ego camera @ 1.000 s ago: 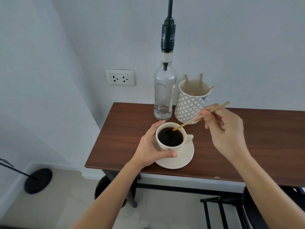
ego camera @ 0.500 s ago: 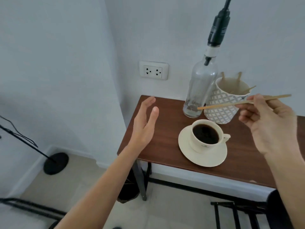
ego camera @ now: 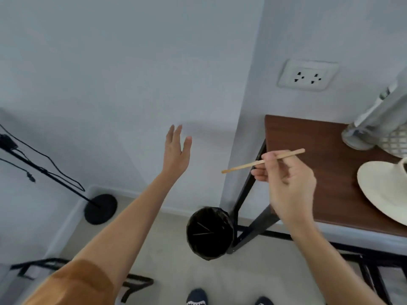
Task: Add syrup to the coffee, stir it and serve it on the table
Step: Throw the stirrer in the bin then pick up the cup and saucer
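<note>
My right hand (ego camera: 288, 183) pinches a wooden stir stick (ego camera: 242, 166) beyond the left end of the brown table (ego camera: 308, 150), above the floor. My left hand (ego camera: 177, 150) is raised in the air to the left, fingers spread, holding nothing. At the right edge of the view I see the white saucer (ego camera: 381, 190) and only a sliver of the coffee cup (ego camera: 404, 172) on it. Behind the saucer stands the base of the clear syrup bottle (ego camera: 361, 135), next to a patterned cup (ego camera: 396, 142).
A black bin (ego camera: 209, 232) with used sticks inside stands on the floor by the table's black leg (ego camera: 248, 188). A black stand with a round base (ego camera: 100, 209) is at the left. A wall socket (ego camera: 307, 75) is above the table. My shoes (ego camera: 197, 297) show at the bottom.
The view has swung left and down. My left hand let go of the cup and rose away from the table. My right hand lifted the stick out of the coffee and carried it left, off the table.
</note>
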{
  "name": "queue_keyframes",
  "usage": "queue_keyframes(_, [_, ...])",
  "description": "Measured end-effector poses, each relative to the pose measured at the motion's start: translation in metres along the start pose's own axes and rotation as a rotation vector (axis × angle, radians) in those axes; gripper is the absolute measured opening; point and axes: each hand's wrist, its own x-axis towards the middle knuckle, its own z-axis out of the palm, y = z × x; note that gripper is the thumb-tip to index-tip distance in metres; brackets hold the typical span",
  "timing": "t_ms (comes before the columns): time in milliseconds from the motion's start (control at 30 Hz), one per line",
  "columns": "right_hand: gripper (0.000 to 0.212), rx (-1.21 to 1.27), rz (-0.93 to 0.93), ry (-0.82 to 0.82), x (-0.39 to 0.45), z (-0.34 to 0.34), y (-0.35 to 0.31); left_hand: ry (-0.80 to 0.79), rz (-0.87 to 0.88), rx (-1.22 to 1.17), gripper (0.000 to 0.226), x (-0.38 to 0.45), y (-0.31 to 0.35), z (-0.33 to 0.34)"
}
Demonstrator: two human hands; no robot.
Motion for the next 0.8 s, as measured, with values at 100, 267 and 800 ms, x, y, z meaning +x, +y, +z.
queue_keyframes(100, [0.014, -0.164, -0.012, -0.089, -0.019, 0.048, 0.028, -0.025, 0.088, 0.051, 0.057, 0.016, -0.021, 0.008])
queue_keyframes(267, [0.015, -0.385, 0.090, -0.211, -0.031, 0.100, 0.112, -0.006, 0.212, 0.174, 0.066, 0.027, -0.052, 0.026])
queue_keyframes(800, [0.025, -0.345, 0.167, -0.159, -0.016, 0.099, 0.098, -0.046, 0.094, 0.139, 0.066, 0.018, -0.035, 0.021])
